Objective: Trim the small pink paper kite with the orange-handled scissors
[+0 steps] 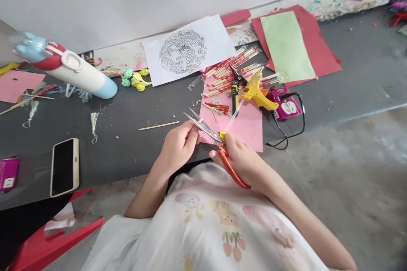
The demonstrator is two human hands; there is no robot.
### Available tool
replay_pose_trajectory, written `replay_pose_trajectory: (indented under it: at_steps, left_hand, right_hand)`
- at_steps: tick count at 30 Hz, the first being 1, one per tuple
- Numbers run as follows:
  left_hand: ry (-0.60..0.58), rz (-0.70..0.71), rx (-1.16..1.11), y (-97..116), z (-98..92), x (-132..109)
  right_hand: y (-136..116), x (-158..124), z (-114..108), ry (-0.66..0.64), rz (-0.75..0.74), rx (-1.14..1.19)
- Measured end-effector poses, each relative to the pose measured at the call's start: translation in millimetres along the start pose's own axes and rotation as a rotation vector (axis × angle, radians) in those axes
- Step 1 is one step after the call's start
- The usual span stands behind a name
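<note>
My right hand [243,159] grips red-handled scissors [219,146] with the steel blades apart, pointing up and left. My left hand [178,144] is closed just left of the blades, pinching something small that I cannot make out. Both hands hover over the near edge of the dark grey table [127,135]. A pink sheet [244,125] lies just beyond my right hand. On it rests a yellow glue gun [256,91] and black-and-yellow pliers [235,89].
A dragon drawing on white paper [187,51], a pile of red-and-white sticks [229,72], red and green sheets [292,44], a purple power strip [286,106] with black cable, a loose wooden stick [159,125], a phone [64,166] and a white bottle [70,70] lie around.
</note>
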State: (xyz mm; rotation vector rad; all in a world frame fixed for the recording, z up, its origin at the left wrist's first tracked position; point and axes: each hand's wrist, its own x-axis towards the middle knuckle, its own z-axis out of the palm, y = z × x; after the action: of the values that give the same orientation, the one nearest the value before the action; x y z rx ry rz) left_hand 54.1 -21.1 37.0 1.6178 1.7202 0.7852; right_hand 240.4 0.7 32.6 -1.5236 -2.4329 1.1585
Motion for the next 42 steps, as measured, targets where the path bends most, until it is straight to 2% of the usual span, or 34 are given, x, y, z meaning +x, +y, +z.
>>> replay_pose_trajectory:
  at_steps: [7,12,42]
  left_hand:
    - [0.010,0.016,0.010,2.9,-0.2,-1.8]
    - [0.012,0.014,0.005,0.8,0.5,-2.8]
    - [0.000,-0.004,0.028,-3.5,1.7,-3.1]
  right_hand:
    - [-3.7,-0.2,-4.8,-0.024,0.044,0.000]
    - [-2.3,-0.2,-2.6,-0.024,0.008,-0.005]
    - [-7.4,-1.4,-7.5,-0.083,0.014,0.039]
